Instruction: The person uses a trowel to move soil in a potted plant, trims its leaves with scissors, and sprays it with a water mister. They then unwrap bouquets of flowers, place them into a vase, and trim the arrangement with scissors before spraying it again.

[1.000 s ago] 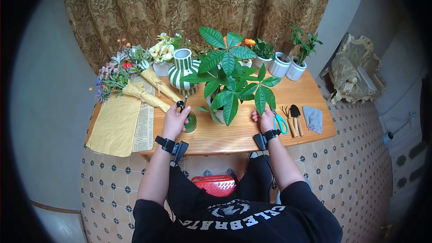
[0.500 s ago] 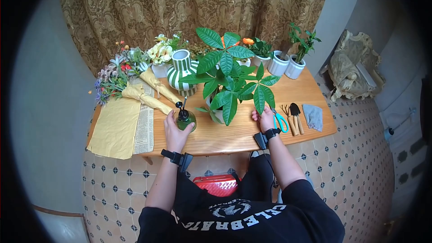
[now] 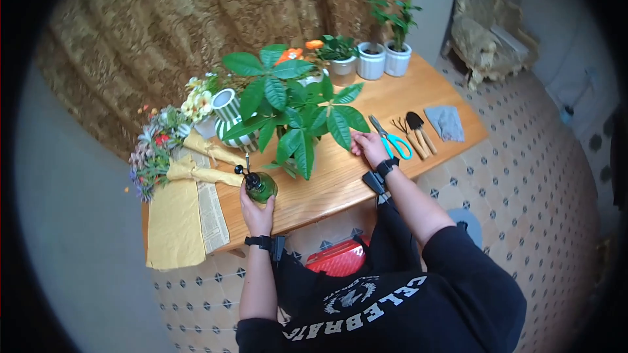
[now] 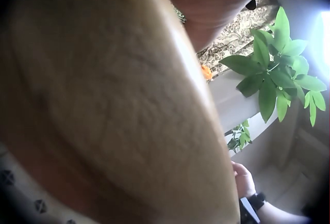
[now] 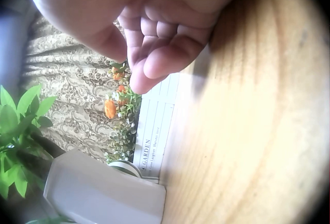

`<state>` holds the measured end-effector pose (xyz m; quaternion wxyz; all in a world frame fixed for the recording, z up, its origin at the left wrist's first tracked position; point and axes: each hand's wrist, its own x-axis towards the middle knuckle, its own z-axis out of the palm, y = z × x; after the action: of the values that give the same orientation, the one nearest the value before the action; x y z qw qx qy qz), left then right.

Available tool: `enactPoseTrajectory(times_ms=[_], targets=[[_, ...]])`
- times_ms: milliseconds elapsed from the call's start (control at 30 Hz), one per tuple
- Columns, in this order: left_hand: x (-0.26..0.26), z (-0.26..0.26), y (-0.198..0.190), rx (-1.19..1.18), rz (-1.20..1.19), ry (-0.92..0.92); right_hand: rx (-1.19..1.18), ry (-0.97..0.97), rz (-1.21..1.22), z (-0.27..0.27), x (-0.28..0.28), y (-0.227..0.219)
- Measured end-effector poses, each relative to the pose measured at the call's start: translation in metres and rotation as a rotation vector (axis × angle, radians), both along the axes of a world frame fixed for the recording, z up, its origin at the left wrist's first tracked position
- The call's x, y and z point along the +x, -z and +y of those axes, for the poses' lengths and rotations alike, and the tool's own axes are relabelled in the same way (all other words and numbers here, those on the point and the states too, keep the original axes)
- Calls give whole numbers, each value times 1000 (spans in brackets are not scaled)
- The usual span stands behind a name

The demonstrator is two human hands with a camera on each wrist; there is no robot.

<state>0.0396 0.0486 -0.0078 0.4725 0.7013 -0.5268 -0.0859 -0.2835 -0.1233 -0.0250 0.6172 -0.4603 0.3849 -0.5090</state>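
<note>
My left hand holds a green glass spray bottle with a black pump top, thumb on one side and fingers on the other, near the table's front edge. In the left wrist view, a large brown surface fills much of the picture and the bottle is hidden. My right hand rests on the wooden table with loosely curled fingers and nothing in them, beside teal-handled scissors. Between the hands stands a leafy green plant, its white pot plain in the right wrist view.
Paper-wrapped flowers lie at the left over brown paper and newspaper. Behind is a green-striped vase. White pots line the back. A small rake, a trowel and a grey cloth lie at the right.
My left hand has moved from the bottle's upper part down around its body. My right hand stays by the scissors. The head view has tilted and shifted right.
</note>
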Motion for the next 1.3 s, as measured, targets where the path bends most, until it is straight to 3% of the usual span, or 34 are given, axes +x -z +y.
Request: enactPoseTrajectory(times_ms=[733,933,1167,1300], targets=[[-13,-1,3,46,-325,-98,15,25,-166,6,-1,-4],[-13,-1,-2,64,-231,-96,23,22,-52,3,1,-6],[-11,1,-7,26,-157,-39,-68,-6,248,0,11,-1],[-7,2,-5,-5,-169,-38,-50,-66,363,16,23,-28]])
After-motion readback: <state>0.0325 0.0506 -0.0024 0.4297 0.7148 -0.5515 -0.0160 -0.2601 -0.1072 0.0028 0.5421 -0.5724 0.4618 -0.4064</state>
